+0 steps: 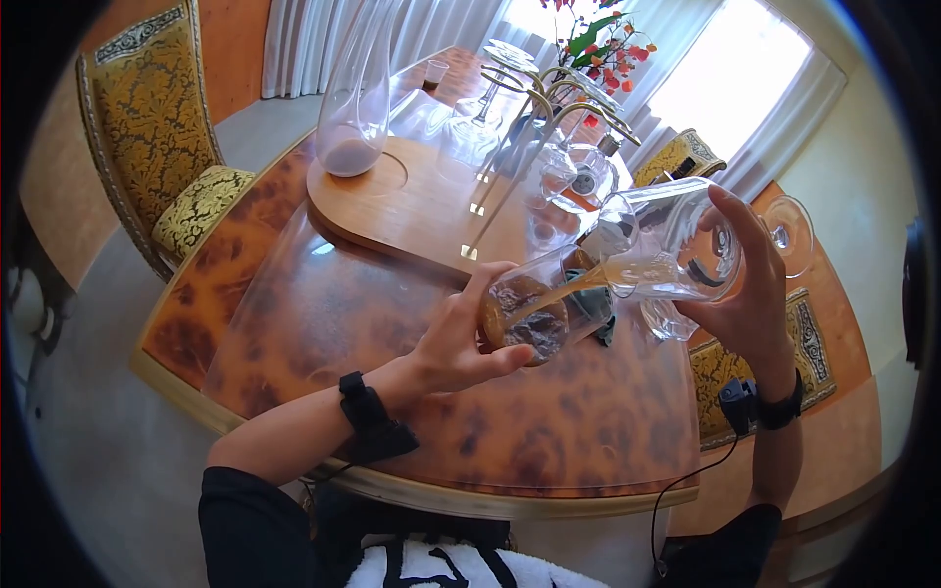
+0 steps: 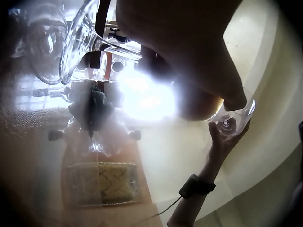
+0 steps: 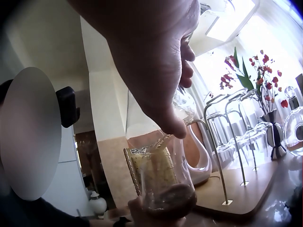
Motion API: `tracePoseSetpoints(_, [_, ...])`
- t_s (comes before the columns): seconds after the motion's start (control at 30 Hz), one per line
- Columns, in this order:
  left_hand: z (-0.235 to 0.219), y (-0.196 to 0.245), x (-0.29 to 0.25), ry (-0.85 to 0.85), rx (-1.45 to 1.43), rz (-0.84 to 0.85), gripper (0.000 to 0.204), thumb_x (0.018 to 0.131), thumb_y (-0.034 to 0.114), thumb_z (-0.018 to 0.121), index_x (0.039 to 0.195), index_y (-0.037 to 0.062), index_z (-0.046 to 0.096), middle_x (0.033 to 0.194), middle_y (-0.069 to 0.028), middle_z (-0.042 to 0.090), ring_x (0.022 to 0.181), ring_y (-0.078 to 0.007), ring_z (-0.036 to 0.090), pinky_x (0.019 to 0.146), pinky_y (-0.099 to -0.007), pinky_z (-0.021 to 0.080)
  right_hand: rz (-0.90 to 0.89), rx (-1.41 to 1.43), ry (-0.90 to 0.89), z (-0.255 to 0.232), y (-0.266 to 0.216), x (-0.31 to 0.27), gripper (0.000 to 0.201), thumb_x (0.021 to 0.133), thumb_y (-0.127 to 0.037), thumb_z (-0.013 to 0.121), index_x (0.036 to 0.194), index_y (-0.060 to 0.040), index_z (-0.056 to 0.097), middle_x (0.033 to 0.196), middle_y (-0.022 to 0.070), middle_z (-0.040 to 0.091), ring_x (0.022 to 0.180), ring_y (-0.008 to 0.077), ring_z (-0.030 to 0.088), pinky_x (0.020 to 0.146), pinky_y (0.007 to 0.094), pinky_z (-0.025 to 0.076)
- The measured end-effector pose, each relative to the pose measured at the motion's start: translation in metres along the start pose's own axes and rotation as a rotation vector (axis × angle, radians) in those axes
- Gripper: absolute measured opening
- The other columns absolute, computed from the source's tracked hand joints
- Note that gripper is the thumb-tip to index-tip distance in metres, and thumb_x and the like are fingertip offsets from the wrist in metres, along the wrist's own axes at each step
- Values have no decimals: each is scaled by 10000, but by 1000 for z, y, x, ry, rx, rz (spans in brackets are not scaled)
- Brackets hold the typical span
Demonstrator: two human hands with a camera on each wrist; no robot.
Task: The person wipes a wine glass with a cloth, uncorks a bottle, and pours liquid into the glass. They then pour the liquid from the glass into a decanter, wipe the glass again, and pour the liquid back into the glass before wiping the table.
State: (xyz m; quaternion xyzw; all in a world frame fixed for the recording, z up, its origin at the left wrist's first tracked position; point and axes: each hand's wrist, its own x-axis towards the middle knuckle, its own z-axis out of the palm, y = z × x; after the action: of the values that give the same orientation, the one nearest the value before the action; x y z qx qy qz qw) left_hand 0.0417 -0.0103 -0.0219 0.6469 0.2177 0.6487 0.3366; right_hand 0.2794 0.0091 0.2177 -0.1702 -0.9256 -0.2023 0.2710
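Right hand (image 1: 753, 284) grips a nearly level glass (image 1: 676, 257), mouth toward the tumbler (image 1: 537, 312) left hand (image 1: 457, 341) grips.

This looks like a dining room in a home: a glossy, marbled table (image 1: 392, 412) with gilt edging, gold brocade chairs (image 1: 152, 108), long pale curtains (image 1: 314, 49) by a bright window (image 1: 730, 73), orange wall panels (image 1: 232, 59), and red-flowered stems (image 1: 613, 59) (in a striped vase (image 3: 273, 137), seen from the right wrist) beside the glassware.
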Motion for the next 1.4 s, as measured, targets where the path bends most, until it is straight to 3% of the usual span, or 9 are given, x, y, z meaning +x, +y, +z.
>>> tracePoseSetpoints(0.2, [-1, 6, -1, -27, -100, -104, 918, 799, 411, 806, 1442, -31, 322, 1129, -188, 685, 1015, -230, 706, 862, -333, 566, -160, -214, 59, 3, 4, 0, 780, 680, -250, 927, 1357, -76, 582, 1065, 111, 664, 924, 268, 637, 805, 404, 512])
tracePoseSetpoints(0.33, [-1, 1, 0, 6, -65, -33, 909, 799, 413, 809, 1437, -29, 337, 1120, -173, 686, 1017, -224, 699, 870, -328, 550, -85, -142, 103, 14, 3, -9, 816, 684, -235, 926, 1385, -70, 542, 1062, 113, 656, 939, 259, 636, 847, 396, 504])
tracePoseSetpoints(0.53, [-5, 2, 1, 61, -128, -29, 901, 801, 426, 814, 1423, -38, 356, 1176, -162, 652, 1086, -207, 654, 915, -324, 524, 487, 549, 324, 60, -1, -57, 1081, 724, -185, 922, 1536, -89, 215, 1101, 123, 646, 1094, 223, 631, 950, 378, 521])
tracePoseSetpoints(0.57, [-5, 2, 2, 93, -163, -9, 901, 805, 434, 815, 1418, -43, 359, 1201, -159, 639, 1109, -201, 640, 933, -325, 516, 494, 551, 329, 70, -8, -65, 1081, 724, -185, 922, 1536, -89, 215, 1101, 123, 646, 1094, 223, 631, 950, 378, 521])
tracePoseSetpoints(0.63, [-7, 8, 5, 121, -152, 4, 899, 814, 448, 812, 1415, -47, 363, 1214, -156, 629, 1124, -196, 628, 944, -323, 509, 822, 992, 457, 92, -23, -81, 1042, 735, -158, 910, 1517, -90, 224, 1133, 159, 628, 1120, 251, 632, 917, 340, 553])
tracePoseSetpoints(0.73, [-9, 11, 9, 174, -154, 31, 885, 833, 474, 803, 1402, -51, 373, 1214, -149, 625, 1120, -187, 623, 948, -321, 507, 957, 1271, 436, 127, -42, -104, 995, 746, -137, 899, 1492, -100, 241, 1188, 183, 597, 1131, 273, 633, 880, 318, 578])
tracePoseSetpoints(1.07, [-22, 8, 7, 208, -159, -76, 876, 831, 598, 762, 1354, -1, 394, 1091, -97, 637, 859, -114, 661, 597, -213, 538, 864, 1408, 448, 177, -75, -122, 1059, 734, -223, 925, 1483, -82, 190, 1246, 223, 586, 1137, 284, 634, 953, 376, 545])
tracePoseSetpoints(1.3, [-24, 10, 4, 244, -105, -141, 879, 833, 629, 740, 1344, 1, 397, 1108, -104, 633, 861, -129, 669, 605, -225, 552, 830, 1350, 495, 167, -83, -120, 978, 754, -331, 906, 1459, -51, 287, 1362, 221, 511, 1271, 279, 533, 1038, 409, 475])
tracePoseSetpoints(1.4, [-26, 10, 4, 274, -107, -143, 867, 837, 632, 733, 1334, 1, 407, 1106, -107, 637, 858, -133, 672, 601, -229, 548, 850, 1040, 809, 141, -76, -136, 822, 840, -616, 714, 1367, -61, 413, 1293, 152, 504, 1274, 273, 470, 1103, 447, 379])
